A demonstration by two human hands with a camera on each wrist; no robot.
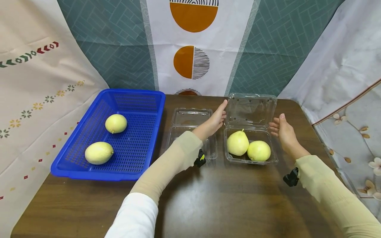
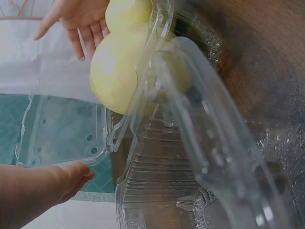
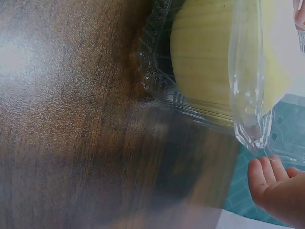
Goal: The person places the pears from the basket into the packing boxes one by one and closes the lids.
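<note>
Two pale yellow melons (image 1: 237, 143) sit side by side in the base of a clear plastic clamshell box (image 1: 251, 161), whose lid (image 1: 250, 110) stands raised at the back. My left hand (image 1: 212, 123) reaches to the lid's left edge, fingers extended. In the left wrist view that hand (image 2: 52, 186) lies right along the lid's rim. On the other side my right hand (image 1: 284, 133) is by the lid's right edge, its fingers loosely bent. The right wrist view has its fingertips (image 3: 259, 174) close below the box's hinge corner.
A second clamshell box (image 1: 192, 117) lies unfolded under my left forearm. At the left stands a blue plastic basket (image 1: 154, 132) holding two more melons (image 1: 99, 153). Patterned cloth hangs behind the brown table (image 1: 220, 198) and along both sides.
</note>
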